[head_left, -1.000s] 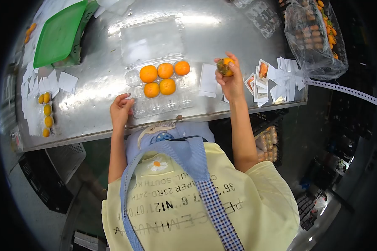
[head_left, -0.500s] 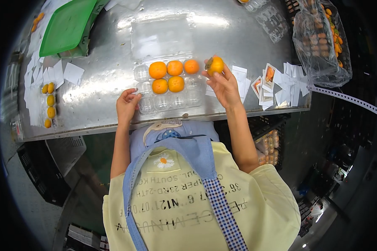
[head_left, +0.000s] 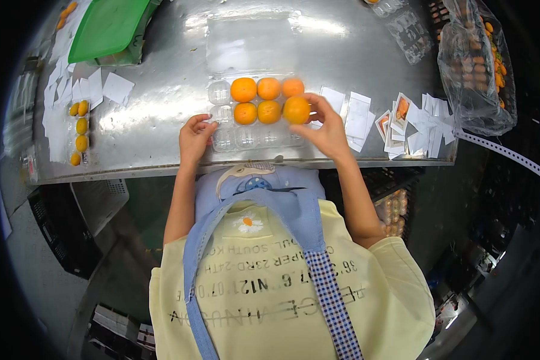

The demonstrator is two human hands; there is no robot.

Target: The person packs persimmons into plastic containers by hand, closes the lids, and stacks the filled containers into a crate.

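A clear plastic clamshell tray (head_left: 246,139) lies open on the metal table, its lid (head_left: 246,45) folded back behind it. Orange persimmons (head_left: 243,90) sit in cups of the two farther rows; the near row and the far left cup hold no fruit. My right hand (head_left: 328,132) grips another persimmon (head_left: 297,110) between thumb and fingers, at the right end of the middle row. Whether that fruit touches its cup, I cannot tell. My left hand (head_left: 196,138) has thumb and fingers closed at the tray's left edge.
A green-lidded box (head_left: 109,30) stands back left, near scattered white papers (head_left: 118,87) and a narrow pack of small yellow-orange fruit (head_left: 81,126). Printed cards (head_left: 397,123) and slips lie right. A plastic-lined crate of fruit (head_left: 474,66) is at the far right.
My right hand has moved the persimmon leftward relative to the tray and turned it, bringing it over the middle row. My left hand stays at the tray edge. The whole view has shifted slightly.
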